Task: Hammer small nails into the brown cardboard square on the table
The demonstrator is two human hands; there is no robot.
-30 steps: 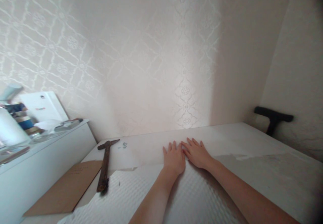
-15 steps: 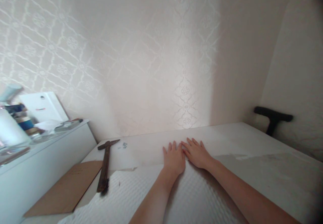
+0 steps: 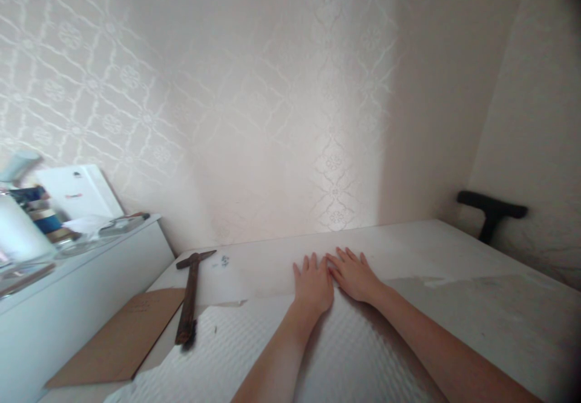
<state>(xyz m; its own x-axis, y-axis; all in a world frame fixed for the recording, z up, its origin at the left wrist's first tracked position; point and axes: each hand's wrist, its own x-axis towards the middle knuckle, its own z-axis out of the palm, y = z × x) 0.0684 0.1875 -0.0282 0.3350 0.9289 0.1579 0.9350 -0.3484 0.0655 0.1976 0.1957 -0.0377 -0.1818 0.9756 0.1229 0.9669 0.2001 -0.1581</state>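
Here, a white dimpled sheet [image 3: 236,342] spreads toward the far edge of a pale surface [image 3: 267,270], ending around the person's wrists. The left hand [image 3: 314,288] and right hand [image 3: 354,277] lie palm down side by side near that edge, each grip flat, fingers spread, holding nothing. The sheet looks light, soft and pliant, best taken by its far edge. A wood-handled hammer [image 3: 189,300], its head by the surface's far-left corner, should feel head-heavy and sturdy; grasp it by the handle

pale patterned wall [image 3: 254,118] beyond the grip, soft light band [image 3: 349,143] on it, white cabinet [image 3: 109,282] leftward, side wall [image 3: 535,118] rightward
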